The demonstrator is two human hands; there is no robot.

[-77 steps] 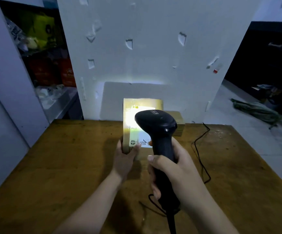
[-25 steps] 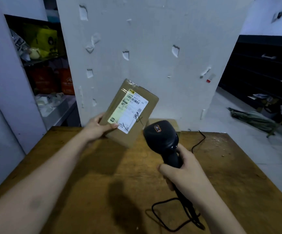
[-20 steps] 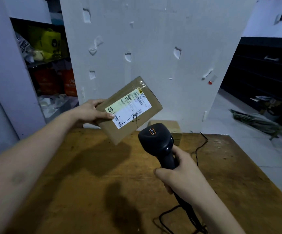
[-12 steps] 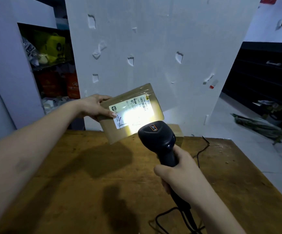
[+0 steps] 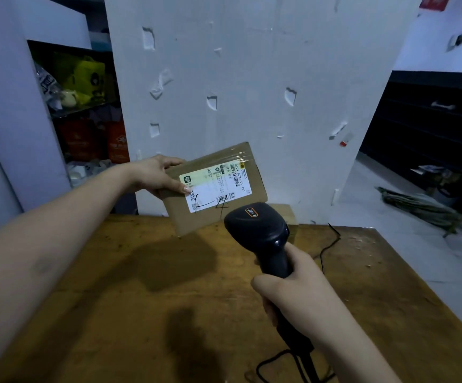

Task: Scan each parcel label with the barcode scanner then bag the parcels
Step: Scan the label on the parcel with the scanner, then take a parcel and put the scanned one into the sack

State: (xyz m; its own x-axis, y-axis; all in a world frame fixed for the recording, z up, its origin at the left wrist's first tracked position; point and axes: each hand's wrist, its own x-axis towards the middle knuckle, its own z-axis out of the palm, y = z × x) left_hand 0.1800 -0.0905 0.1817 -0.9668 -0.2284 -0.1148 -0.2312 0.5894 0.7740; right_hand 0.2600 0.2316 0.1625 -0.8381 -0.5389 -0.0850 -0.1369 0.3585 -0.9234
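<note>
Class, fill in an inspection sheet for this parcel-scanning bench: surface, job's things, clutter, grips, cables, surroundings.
Surface: wooden table, worn, with shadows across it.
Job's things: parcel held tilted above the table, label showing; scanner aimed toward it, no light on the label; second box on the table by the wall; no bag seen.
Clutter: pale specks near the far right edge.
Grips: left hand holds the parcel's edge; right hand grips the scanner's handle.
Cables: scanner cord loops at the near edge; black cable lies far right.
Surroundings: white wall behind; stocked shelves left; dark shelving right.
</note>
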